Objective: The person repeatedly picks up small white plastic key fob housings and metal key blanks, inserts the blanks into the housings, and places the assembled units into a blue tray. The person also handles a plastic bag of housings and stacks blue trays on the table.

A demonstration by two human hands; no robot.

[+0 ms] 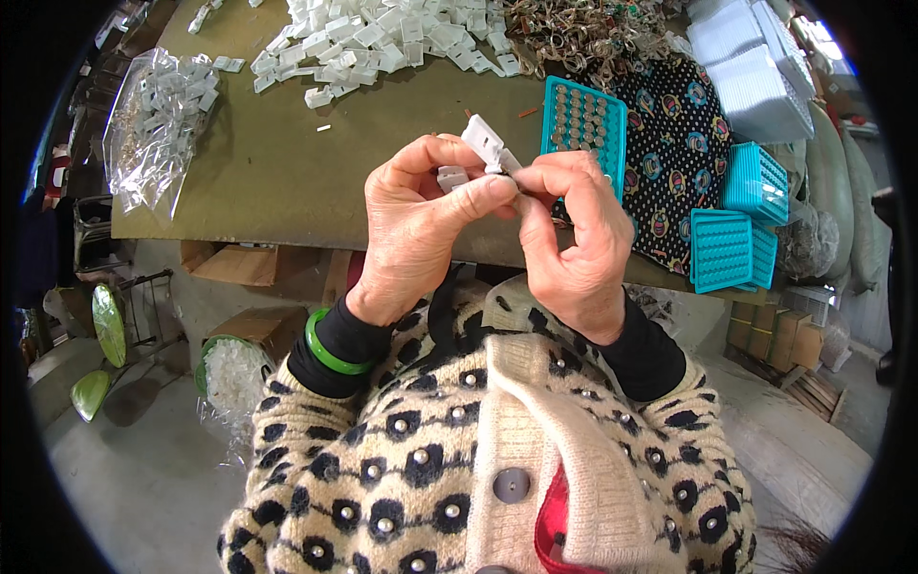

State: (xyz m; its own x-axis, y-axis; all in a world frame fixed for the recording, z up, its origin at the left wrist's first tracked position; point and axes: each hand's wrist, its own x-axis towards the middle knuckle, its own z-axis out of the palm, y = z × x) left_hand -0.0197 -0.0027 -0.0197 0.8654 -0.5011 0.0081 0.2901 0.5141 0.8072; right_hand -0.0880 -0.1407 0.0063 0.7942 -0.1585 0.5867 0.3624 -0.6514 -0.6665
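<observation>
My left hand (418, 222) grips a small white plastic holder (483, 140) between thumb and fingers, tilted up above the table. Another white plastic piece (450, 177) shows inside the curl of the same hand. My right hand (580, 244) meets the left at the holder's lower end. Its thumb and fingertips are pinched together there, and what they hold is hidden. Just beyond the right hand lies a teal tray (621, 143) with rows of small round metallic pieces (578, 116) in it.
White plastic holders (382, 38) are heaped at the table's (277, 172) far side, beside tangled ring-like pieces (593, 33). A clear bag (158, 134) lies left. Right are patterned black cloth (669, 134), stacked teal trays (722, 251) and white trays (751, 62). Cardboard boxes (229, 263) stand below the edge.
</observation>
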